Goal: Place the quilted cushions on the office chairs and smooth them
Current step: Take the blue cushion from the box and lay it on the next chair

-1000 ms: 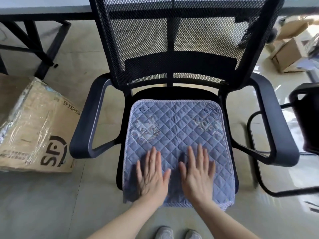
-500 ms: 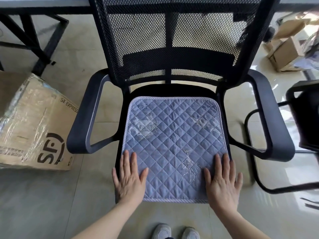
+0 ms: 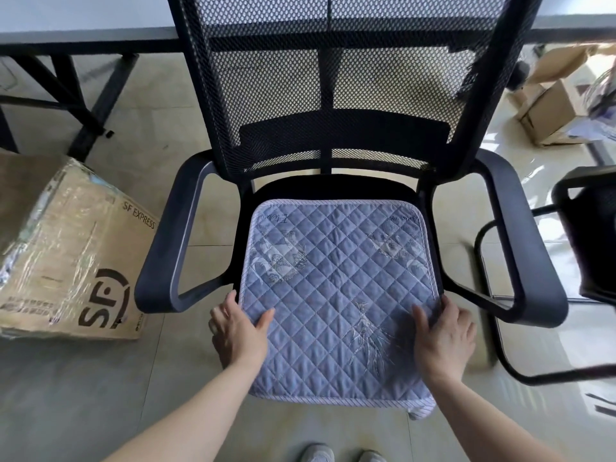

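A blue-grey quilted cushion (image 3: 336, 288) with a pale striped border lies flat on the seat of a black mesh-back office chair (image 3: 330, 95). Its front edge hangs a little over the seat's front. My left hand (image 3: 238, 328) is at the cushion's left edge, thumb on top and fingers along the outside of the edge. My right hand (image 3: 445, 335) mirrors it at the right edge, thumb on the fabric and fingers over the border. Both hands grip the cushion's sides near the front.
A taped cardboard box (image 3: 70, 255) sits on the tiled floor to the left. A second black chair (image 3: 590, 235) stands at the right. More cardboard boxes (image 3: 550, 111) lie at the back right, and a desk (image 3: 83, 35) runs behind the chair. My shoes (image 3: 343, 454) show below.
My hands slid apart from the cushion's middle to its front corners, then moved up along the side edges and took hold there. The cushion looks flatter.
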A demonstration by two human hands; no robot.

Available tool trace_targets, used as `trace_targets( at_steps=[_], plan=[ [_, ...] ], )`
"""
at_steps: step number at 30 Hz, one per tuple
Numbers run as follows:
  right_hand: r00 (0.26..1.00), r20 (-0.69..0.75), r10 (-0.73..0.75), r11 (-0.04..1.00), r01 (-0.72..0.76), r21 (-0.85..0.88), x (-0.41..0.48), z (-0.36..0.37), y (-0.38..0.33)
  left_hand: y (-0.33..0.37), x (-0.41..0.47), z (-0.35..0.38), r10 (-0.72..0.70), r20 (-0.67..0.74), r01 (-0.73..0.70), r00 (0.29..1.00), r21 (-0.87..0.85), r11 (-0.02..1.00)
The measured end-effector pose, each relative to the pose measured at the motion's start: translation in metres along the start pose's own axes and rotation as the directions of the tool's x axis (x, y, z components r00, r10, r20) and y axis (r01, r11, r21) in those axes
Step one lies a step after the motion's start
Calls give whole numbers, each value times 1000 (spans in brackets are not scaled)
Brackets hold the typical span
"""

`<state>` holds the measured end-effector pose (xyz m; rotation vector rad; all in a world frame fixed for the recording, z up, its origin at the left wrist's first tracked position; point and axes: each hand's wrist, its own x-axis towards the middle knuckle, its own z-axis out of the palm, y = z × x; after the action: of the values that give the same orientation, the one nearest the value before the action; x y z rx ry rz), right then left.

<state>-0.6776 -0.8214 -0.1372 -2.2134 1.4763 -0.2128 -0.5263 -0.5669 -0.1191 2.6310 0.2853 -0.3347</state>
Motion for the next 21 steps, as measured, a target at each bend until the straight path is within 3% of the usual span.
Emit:
trace_targets(
  at_steps=[4, 8, 21],
  plan=[
    [994, 78, 71, 992, -79, 96, 19, -4, 2, 0, 24, 0, -114, 32, 117, 993, -174, 978],
    [988, 147, 49, 996, -59, 64, 28, -5, 10, 2, 30, 2, -94, 38, 100, 995, -203, 974],
    [997, 72, 3, 999, -1, -35, 63, 6, -27, 32, 77, -6, -50, 50, 61, 998, -243, 968]
  ],
)
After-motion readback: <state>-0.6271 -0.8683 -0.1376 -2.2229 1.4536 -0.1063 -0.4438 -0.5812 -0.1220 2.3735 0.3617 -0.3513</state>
